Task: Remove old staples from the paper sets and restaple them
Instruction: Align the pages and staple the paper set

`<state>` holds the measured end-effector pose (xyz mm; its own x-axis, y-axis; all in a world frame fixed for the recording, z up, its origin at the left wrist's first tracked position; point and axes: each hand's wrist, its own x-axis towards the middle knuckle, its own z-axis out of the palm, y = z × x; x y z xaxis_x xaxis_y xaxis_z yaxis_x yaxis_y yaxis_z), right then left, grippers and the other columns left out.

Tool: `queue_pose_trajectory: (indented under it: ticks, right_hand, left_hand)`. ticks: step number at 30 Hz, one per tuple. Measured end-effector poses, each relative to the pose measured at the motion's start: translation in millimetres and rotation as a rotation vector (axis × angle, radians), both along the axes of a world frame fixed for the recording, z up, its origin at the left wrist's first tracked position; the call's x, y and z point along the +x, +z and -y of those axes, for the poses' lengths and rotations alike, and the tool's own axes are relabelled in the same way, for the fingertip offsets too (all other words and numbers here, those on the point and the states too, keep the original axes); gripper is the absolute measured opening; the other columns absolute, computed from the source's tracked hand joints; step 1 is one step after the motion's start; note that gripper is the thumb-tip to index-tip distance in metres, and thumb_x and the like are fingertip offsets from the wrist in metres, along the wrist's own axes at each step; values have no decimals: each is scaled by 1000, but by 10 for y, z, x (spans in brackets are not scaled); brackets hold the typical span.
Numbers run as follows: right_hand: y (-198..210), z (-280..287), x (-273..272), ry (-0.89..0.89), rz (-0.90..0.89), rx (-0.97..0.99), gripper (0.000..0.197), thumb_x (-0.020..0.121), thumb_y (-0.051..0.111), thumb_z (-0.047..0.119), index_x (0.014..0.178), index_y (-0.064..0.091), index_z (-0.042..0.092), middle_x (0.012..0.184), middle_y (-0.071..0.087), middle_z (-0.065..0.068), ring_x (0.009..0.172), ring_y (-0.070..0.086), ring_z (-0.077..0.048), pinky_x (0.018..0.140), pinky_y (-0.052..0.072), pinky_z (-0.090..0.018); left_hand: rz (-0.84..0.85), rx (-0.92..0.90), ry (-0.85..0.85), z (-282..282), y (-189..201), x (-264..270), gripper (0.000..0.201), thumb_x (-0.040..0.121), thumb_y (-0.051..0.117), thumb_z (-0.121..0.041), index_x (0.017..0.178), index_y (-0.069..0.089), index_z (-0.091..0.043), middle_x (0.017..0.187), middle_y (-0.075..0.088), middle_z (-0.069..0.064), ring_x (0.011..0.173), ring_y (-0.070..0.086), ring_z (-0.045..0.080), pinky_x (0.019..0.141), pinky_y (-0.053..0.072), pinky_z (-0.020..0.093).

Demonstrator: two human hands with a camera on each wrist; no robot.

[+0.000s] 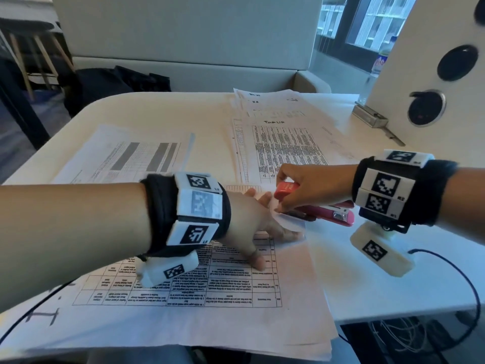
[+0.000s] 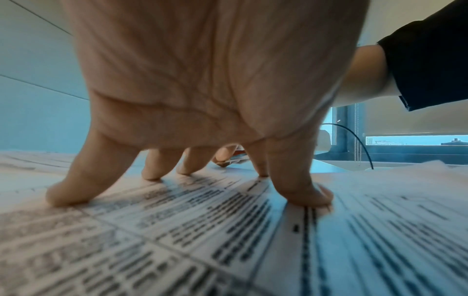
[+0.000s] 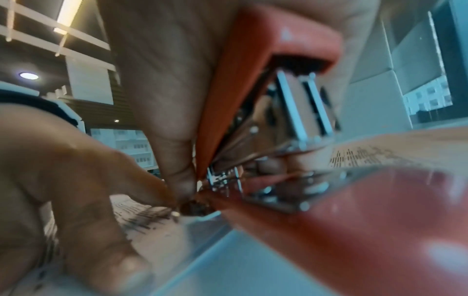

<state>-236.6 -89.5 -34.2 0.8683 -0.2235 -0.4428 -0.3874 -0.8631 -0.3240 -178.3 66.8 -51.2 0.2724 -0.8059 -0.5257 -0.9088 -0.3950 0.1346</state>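
A printed paper set lies at the near edge of the white table. My left hand presses it flat, its spread fingertips on the sheet. My right hand grips a red stapler whose mouth sits over the set's far right corner, which curls up. In the right wrist view the stapler gapes, metal magazine showing, with my left hand's fingers on the paper beside it.
Another paper set lies at the left and a stack of printed sheets at the far right. A white panel with round sockets stands on the right. A black cable loops off the table's right edge.
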Motion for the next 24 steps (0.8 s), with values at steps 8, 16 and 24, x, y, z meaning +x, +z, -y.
queue_pose_trajectory:
  ticks: [8, 16, 24]
  right_hand:
    - [20, 1, -176, 33, 36, -113, 43, 82, 66, 55, 108, 46, 27, 90, 63, 5, 71, 63, -11, 66, 54, -28]
    - [55, 20, -219, 57, 85, -207, 38, 83, 64, 55, 103, 48, 28, 91, 59, 8, 76, 59, -10, 60, 45, -24]
    - [12, 41, -364, 153, 178, -312, 27, 83, 68, 47, 101, 61, 29, 86, 61, 14, 77, 55, 0, 69, 46, -22]
  left_hand:
    - [105, -200, -48, -117, 152, 27, 46, 81, 69, -43, 126, 57, -45, 137, 51, -14, 126, 45, 10, 103, 37, 31]
    - [87, -285, 87, -167, 158, 148, 28, 79, 73, -37, 107, 71, -33, 86, 55, -16, 91, 54, 5, 69, 36, 19]
    - [107, -262, 85, -148, 50, 119, 33, 73, 77, -43, 105, 70, -35, 98, 56, -13, 94, 52, 9, 72, 36, 24]
